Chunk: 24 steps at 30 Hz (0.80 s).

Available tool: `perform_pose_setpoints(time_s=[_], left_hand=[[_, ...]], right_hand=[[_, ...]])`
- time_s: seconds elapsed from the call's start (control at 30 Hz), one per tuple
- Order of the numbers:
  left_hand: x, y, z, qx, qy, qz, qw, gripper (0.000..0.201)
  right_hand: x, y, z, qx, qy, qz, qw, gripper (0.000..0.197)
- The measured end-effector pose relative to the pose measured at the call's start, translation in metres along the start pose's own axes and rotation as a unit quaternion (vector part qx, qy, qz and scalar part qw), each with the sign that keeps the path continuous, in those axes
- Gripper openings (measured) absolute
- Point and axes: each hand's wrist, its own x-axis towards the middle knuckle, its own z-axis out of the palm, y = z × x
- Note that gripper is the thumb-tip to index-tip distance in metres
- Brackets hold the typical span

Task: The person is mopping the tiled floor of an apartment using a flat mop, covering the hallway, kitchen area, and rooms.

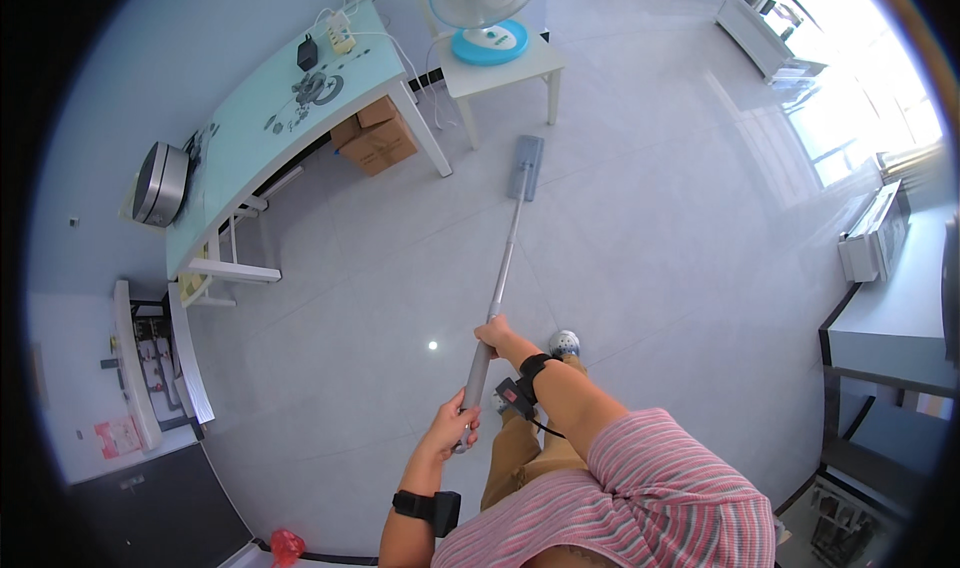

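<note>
Both of my hands are wrapped round the grey handle of a flat mop (505, 258). My left hand (453, 426) grips near the handle's top end, close to my body. Farther down the pole, my right hand (492, 336) holds it where the grey grip meets the thinner metal tube. The mop's flat rectangular head (529, 168) lies on the tiled floor (640, 228), just in front of a white chair (520, 75). The pole slants from my hands away to the far side. Black devices are strapped to both my wrists.
A glass-topped table (255, 123) stands at the left, with cardboard boxes (378, 140) under it. An electric fan (489, 18) with a blue base sits on the chair, and cables hang beside it. Dark-edged furniture (890, 318) lines the right. A red bag (287, 546) lies lower left.
</note>
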Motion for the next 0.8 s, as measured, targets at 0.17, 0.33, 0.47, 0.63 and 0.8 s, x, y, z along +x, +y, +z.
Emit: perform_pose_setpoints(time_s=[0.17,0.33,0.47,0.63,0.8], left_hand=[[0.000,0.006,-0.010,0.066,-0.027,-0.026,0.997,0.043],[0.002,0.013,0.003,0.165,-0.108,-0.043,0.979,0.055],[0.003,0.010,0.012,0.203,-0.131,-0.075,0.967,0.046],[0.004,0.017,0.018,0.199,-0.167,-0.073,0.963,0.024],[-0.001,0.039,0.032,0.249,-0.158,-0.026,0.955,0.011]], right_hand=[[-0.017,0.017,-0.015,0.102,0.047,0.003,0.994,0.042],[-0.032,0.058,-0.053,0.199,0.068,0.040,0.977,0.049],[-0.049,0.086,-0.070,0.252,0.088,0.036,0.963,0.047],[-0.070,0.085,-0.091,0.259,0.058,0.052,0.963,0.031],[-0.067,0.057,-0.094,0.255,0.093,0.030,0.962,0.025]])
